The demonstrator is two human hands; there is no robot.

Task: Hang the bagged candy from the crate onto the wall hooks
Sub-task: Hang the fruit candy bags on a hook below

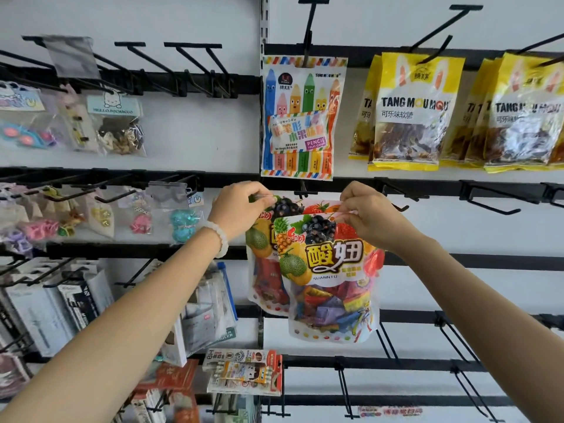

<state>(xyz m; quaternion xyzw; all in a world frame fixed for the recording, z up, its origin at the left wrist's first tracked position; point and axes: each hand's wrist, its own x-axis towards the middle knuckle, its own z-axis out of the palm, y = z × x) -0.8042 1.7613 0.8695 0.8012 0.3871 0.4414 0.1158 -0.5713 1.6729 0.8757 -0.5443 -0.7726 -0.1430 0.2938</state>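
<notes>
Two bare forearms reach up to a wall display, where both hands work at the top edge of fruit-printed candy bags. The left hand, a pale bead bracelet on its wrist, pinches the upper left corner of the rear candy bag between curled fingers. The right hand pinches the top right edge of the front candy bag, which overlaps the rear one and hangs with its long axis vertical, sealed top up, printed face toward the camera, its lower end slightly tilted right. Both bags' tops sit just under a black rail at the middle of the wall panel; whether either is threaded on a hook there cannot be told. Directly above them hangs a pencil-candy packet from a black wall hook. Toward the panel's upper right corner hang yellow cola-gummy bags. Across the left side of the wall, small accessory packets hang from further hooks, stationery packs lower down.
</notes>
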